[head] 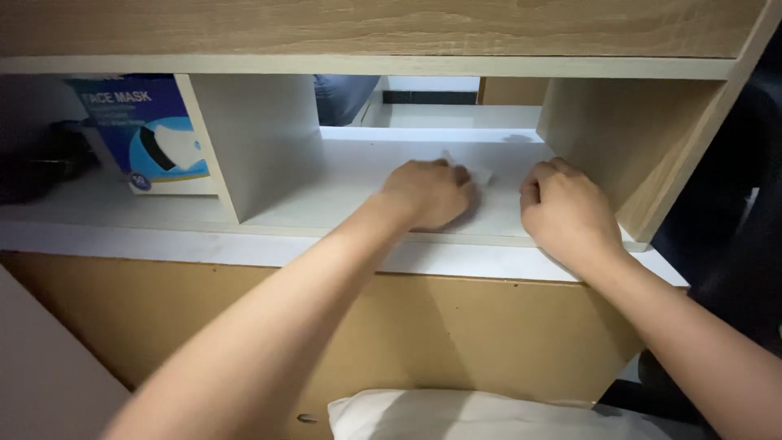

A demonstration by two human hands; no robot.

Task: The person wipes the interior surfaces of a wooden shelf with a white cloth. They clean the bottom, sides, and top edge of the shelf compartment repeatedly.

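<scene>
While our left hand [428,193] presses a small white wipe [481,173] onto the white shelf [350,175] of the middle compartment, fingers curled together over it, our right hand [566,213] rests just beside it near the wooden side wall [635,138], fingers folded into a loose fist. A blue box of face masks [147,134] stands in the left compartment.

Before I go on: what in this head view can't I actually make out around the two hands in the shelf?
- White wipe: mostly covered by the left hand; only a corner shows.
- Right hand: fingers curled under, so whether it holds anything is hidden.
- Dark object in the left compartment: too shadowed to identify.
- Blue box: partly blocked by the divider.
- White pillow: cut off by the bottom edge.
</scene>
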